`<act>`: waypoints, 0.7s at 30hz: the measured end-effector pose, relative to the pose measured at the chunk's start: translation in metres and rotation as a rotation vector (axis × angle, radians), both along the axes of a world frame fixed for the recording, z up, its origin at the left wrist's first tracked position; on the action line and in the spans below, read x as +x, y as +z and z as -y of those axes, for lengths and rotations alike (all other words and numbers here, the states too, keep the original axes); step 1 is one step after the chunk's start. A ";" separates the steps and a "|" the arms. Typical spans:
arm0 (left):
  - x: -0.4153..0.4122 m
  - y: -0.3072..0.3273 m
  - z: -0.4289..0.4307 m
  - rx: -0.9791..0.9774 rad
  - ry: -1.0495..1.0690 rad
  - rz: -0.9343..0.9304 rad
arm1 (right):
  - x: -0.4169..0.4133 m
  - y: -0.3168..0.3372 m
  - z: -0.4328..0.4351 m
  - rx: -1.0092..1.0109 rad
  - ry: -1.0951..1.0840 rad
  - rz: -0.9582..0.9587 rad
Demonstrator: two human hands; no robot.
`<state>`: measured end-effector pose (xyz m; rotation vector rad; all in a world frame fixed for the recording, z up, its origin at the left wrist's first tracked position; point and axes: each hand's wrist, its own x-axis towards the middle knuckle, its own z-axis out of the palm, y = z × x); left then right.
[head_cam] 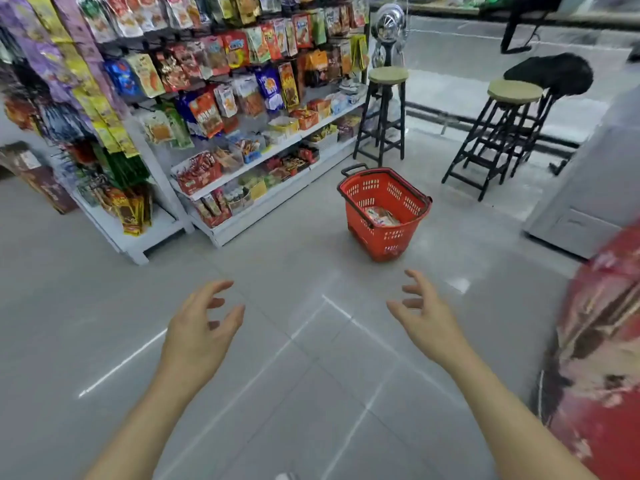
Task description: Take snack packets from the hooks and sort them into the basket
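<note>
On the grey tiled floor [277,393], the red basket [388,237] is set near the shelving [242,173], where snack packets [214,60] are hung; stools [388,76] are placed behind. Left hand [197,337] and right hand [429,323] are held empty, fingers loosely spread.

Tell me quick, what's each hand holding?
Left hand: open, fingers loosely curled, holding nothing.
Right hand: open, fingers loosely curled, holding nothing.

a round-topped stool [388,76] (black legs) beside a chrome fan [389,20].
</note>
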<state>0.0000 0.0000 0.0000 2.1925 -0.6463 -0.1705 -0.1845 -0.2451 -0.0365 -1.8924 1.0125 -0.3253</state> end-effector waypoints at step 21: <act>0.391 -0.092 0.427 0.511 -0.745 0.163 | 0.289 -0.083 0.268 -0.087 -0.380 -0.275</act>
